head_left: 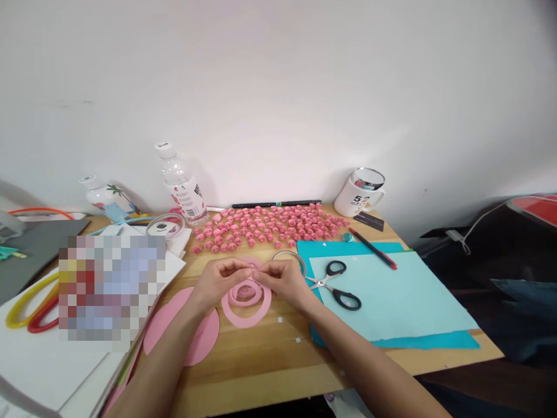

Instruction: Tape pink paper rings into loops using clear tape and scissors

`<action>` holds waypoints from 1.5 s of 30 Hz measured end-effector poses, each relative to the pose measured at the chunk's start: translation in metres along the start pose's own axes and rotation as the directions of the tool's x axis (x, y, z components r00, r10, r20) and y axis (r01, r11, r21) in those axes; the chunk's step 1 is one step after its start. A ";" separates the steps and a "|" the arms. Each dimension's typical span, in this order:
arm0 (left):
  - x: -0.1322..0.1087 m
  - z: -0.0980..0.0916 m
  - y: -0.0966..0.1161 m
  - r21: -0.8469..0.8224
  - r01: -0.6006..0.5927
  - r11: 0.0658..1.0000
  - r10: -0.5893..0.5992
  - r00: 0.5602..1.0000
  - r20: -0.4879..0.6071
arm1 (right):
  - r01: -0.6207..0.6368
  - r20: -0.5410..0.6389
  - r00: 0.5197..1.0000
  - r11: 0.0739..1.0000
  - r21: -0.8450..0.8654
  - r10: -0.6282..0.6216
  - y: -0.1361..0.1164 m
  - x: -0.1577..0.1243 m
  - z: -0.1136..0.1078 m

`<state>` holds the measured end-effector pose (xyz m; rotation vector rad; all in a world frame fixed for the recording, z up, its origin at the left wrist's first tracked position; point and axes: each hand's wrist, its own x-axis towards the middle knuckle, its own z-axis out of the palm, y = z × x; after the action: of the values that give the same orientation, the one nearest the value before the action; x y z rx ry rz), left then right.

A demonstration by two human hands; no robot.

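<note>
Between the front and back edges of the table (252, 371), your left hand (217, 283) and right hand (285, 281) meet, fingertips pinching what looks like one end of a pink paper spiral (246, 320), its coils just below them. Expect it light, limp and easily creased, so hold it gently by its edges; pink rosettes (261, 238) lie toward the back edge.

A papercraft workspace: light-wooden desk (243, 361) against a plain white wall (278, 104)
Small rolled pink paper roses (261, 238), pale-blue paper sheets (400, 296), black-handled metal scissors (321, 283).
</note>
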<state>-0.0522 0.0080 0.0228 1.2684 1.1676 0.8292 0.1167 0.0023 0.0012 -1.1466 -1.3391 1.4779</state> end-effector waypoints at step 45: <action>-0.003 0.014 0.001 -0.227 0.107 0.968 -0.110 0.994 0.000 | -0.087 0.049 0.996 0.923 0.374 0.074 0.003 0.002 -0.001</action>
<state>-0.0391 0.0013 0.0235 1.0047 1.1081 0.8636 0.1171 0.0042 -0.0019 -0.9381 -0.9797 1.7301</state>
